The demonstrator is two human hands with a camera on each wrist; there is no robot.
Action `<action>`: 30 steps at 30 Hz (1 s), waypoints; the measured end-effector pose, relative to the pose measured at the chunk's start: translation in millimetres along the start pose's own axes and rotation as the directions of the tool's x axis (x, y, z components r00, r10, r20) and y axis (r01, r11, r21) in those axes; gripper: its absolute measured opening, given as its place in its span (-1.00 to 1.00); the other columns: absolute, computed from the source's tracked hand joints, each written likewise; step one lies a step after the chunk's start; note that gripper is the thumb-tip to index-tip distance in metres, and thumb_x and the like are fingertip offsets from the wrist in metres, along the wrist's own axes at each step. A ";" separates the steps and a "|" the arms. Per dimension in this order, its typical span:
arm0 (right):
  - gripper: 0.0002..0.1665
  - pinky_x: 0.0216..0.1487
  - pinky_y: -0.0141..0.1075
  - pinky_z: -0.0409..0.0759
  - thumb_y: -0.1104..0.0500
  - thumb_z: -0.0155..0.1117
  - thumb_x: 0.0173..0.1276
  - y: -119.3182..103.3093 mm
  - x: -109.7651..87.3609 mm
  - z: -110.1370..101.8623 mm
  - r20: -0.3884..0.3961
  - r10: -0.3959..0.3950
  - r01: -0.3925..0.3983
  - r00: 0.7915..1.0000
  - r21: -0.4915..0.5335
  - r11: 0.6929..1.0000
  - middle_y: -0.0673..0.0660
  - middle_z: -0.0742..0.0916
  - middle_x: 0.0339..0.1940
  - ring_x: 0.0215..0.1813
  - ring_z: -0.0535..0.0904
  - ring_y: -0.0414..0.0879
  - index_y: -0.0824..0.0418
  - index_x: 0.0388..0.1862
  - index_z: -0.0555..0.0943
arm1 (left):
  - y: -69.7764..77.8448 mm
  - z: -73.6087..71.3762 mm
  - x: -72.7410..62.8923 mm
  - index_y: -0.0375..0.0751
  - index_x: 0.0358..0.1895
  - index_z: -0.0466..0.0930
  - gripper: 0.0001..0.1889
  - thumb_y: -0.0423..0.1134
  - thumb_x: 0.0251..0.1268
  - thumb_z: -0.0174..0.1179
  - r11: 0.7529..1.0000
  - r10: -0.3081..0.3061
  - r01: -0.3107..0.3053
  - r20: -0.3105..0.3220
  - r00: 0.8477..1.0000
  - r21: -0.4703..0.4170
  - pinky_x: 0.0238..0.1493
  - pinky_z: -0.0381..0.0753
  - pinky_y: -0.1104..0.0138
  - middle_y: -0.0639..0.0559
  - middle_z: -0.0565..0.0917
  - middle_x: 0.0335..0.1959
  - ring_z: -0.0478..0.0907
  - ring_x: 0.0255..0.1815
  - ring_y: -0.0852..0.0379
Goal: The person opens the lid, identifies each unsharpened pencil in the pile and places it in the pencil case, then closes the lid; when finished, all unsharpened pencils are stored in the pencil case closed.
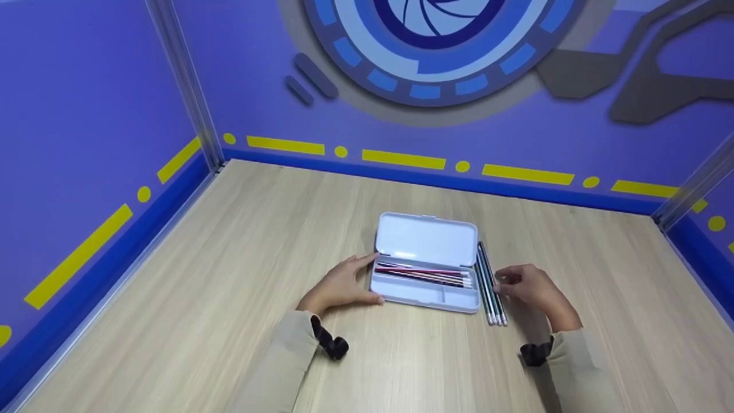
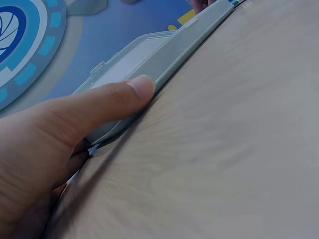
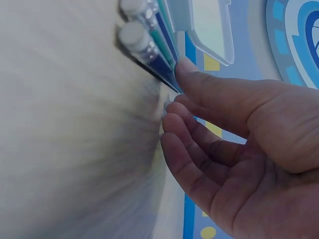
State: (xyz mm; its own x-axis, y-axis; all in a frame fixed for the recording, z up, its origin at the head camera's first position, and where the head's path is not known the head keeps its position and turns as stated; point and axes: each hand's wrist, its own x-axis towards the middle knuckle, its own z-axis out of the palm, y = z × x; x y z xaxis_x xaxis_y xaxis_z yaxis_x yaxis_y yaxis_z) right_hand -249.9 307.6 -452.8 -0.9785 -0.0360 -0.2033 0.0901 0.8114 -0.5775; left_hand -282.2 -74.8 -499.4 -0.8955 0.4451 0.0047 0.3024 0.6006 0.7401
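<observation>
A pale pencil case (image 1: 427,238) lies with its lid raised on the table. Several pencils (image 1: 424,274), one of them red, fill its long rear compartment. My left hand (image 1: 344,284) grips the case's left end, thumb along the front wall and fingers toward the hinge side. In the left wrist view the thumb (image 2: 119,97) presses the wall of the case. To the right of the case, several dark and green pencils (image 1: 491,292) lie side by side, metal-capped eraser ends toward me. My right hand (image 1: 530,287) pinches the outermost pencil (image 3: 162,69) with thumb and curved fingers; the fingertip contact is partly hidden.
The wood-grain table (image 1: 258,229) is bounded by a blue printed wall (image 1: 241,86) at the back and side panels left and right. A small empty front compartment (image 1: 460,295) sits at the case's right. Black wrist straps (image 1: 330,341) are on both wrists.
</observation>
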 end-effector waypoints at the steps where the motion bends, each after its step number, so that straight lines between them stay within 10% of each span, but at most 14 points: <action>1: -0.47 -0.11 -0.13 0.61 0.21 0.33 0.26 -0.2 0.1 -0.6 -0.001 0.002 -0.002 1.000 0.001 1.000 0.36 0.67 -0.04 -0.13 0.56 0.03 0.45 0.16 0.53 | 0.1 -0.1 0.7 0.20 0.45 0.23 0.04 0.19 -0.26 0.52 1.000 0.005 -0.005 -0.003 1.000 0.003 0.45 0.14 -0.10 -0.08 0.29 0.46 0.06 0.52 -0.23; 18: -0.48 -0.15 -0.12 0.63 0.27 0.32 0.16 -1.6 -1.5 25.6 -0.004 0.011 -0.011 1.000 0.066 0.998 0.32 0.70 -0.14 -0.20 0.59 -0.01 0.48 0.10 0.55 | -16.7 2.5 -19.2 -0.03 0.44 0.27 0.04 0.13 -0.25 0.53 0.998 0.057 -0.057 -0.031 0.998 -0.020 0.42 0.26 0.05 -0.05 0.38 0.40 0.27 0.44 -0.04; 30: -0.39 -0.43 -0.32 0.57 0.31 0.25 0.21 -1.5 1.8 7.9 -0.004 0.090 -0.088 0.996 0.147 0.985 0.21 0.70 -0.34 -0.45 0.56 -0.13 0.53 0.24 0.41 | -3.8 0.6 2.3 0.10 0.45 0.26 0.07 0.20 -0.29 0.53 0.999 0.051 -0.051 -0.037 0.998 -0.005 0.44 0.20 -0.02 -0.08 0.33 0.43 0.21 0.46 -0.14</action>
State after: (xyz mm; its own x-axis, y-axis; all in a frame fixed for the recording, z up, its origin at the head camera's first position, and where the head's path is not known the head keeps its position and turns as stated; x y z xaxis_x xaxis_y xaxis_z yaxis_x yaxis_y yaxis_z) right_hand -250.3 301.7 -458.6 -0.9672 0.0391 -0.2510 0.2021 0.7169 -0.6673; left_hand -285.2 -75.6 -502.6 -0.8903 0.4504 0.0672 0.3463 0.5738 0.7422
